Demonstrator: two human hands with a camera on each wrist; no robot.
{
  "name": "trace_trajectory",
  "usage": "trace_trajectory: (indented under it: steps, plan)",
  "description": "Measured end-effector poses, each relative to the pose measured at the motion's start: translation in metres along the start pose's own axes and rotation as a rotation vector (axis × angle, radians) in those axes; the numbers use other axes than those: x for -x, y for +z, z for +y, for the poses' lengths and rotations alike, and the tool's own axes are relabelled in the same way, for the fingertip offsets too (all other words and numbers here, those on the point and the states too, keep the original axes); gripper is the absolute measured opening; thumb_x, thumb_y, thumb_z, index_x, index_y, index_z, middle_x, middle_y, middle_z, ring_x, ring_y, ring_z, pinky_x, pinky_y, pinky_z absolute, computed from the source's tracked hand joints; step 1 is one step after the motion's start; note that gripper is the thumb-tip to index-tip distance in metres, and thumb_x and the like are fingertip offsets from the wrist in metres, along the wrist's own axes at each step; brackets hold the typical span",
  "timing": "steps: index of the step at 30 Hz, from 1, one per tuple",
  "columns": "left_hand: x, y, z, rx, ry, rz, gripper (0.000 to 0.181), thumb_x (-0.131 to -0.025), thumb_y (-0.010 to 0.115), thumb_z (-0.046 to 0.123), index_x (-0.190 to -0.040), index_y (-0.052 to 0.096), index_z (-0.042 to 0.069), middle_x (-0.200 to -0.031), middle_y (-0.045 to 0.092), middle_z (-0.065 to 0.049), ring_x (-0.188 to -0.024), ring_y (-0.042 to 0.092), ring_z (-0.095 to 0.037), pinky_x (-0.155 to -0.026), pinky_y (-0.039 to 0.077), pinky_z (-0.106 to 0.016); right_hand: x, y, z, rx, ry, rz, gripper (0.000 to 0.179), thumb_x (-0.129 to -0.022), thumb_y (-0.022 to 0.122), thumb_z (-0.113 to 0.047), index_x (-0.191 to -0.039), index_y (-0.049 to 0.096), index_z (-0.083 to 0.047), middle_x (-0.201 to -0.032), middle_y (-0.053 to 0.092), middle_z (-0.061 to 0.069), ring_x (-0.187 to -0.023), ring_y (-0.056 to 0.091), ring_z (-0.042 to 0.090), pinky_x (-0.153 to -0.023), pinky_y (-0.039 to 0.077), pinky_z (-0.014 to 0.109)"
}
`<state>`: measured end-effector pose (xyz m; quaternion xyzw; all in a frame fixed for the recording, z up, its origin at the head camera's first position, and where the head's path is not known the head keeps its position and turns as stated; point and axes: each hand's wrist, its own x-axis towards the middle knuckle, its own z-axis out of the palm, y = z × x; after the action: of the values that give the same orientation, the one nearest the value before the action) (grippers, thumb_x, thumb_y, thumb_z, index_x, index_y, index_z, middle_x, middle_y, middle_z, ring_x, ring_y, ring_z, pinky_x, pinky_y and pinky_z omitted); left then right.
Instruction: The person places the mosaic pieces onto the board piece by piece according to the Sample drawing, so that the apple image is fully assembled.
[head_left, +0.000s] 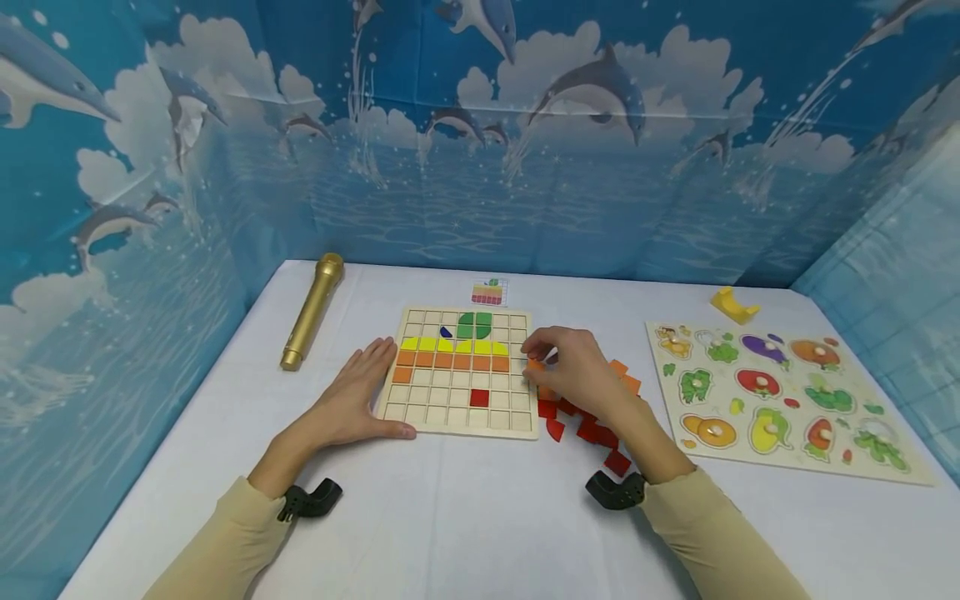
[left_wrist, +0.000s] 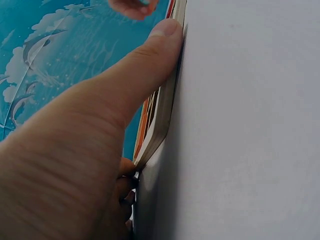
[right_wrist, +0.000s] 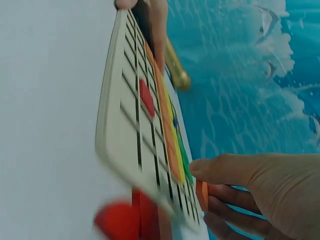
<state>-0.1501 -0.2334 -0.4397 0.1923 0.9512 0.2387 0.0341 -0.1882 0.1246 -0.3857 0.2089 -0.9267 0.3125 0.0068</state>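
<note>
A wooden grid board [head_left: 459,430] lies before me with green, yellow and orange pieces in its upper rows. A single red square [head_left: 479,398] sits lower down, and a small blue piece [head_left: 446,332] near the green ones. My left hand [head_left: 347,402] rests at the board's lower left corner, fingers along the left side, thumb [left_wrist: 162,37] against the near edge. Just off the board's right edge, my right hand [head_left: 573,367] pinches an orange tile [right_wrist: 201,194] between thumb and fingers. Beneath that hand lies a pile of loose red [head_left: 588,429] and orange pieces, partly hidden by it.
A small picture card [head_left: 489,292] lies beyond the board. To the left is a gold microphone-shaped stick [head_left: 312,312]. A vegetable puzzle board [head_left: 787,400] takes up the right side, with a yellow curved piece [head_left: 735,306] behind it. Dolphin-print cloth [head_left: 480,208] hangs around the table.
</note>
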Motion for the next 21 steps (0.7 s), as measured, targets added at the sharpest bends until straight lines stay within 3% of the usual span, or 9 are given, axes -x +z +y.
trace_trajectory:
  steps: [10, 21]
  plan:
    - [-0.001, 0.001, 0.000, -0.002, 0.003, -0.006, 0.139, -0.072, 0.085, 0.072, -0.167, 0.017, -0.001, -0.177, 0.013, -0.016, -0.165, 0.006, -0.032, -0.135, 0.005, -0.053, -0.033, 0.048, -0.059, -0.028, -0.153, -0.062, 0.025, -0.085, 0.089, -0.013, -0.107, 0.078, -0.008, -0.096, 0.074, 0.001, -0.088, 0.065, 0.016, -0.081, 0.059, 0.028]
    - [0.002, -0.001, -0.002, 0.001, 0.026, -0.001, 0.137, -0.074, 0.085, 0.071, -0.167, 0.016, -0.002, -0.177, 0.013, -0.018, -0.165, 0.006, -0.033, -0.135, 0.005, -0.055, -0.053, 0.089, -0.088, -0.018, -0.228, -0.086, 0.025, -0.086, 0.088, -0.011, -0.107, 0.077, -0.007, -0.095, 0.073, 0.002, -0.086, 0.063, 0.014, -0.078, 0.056, 0.023]
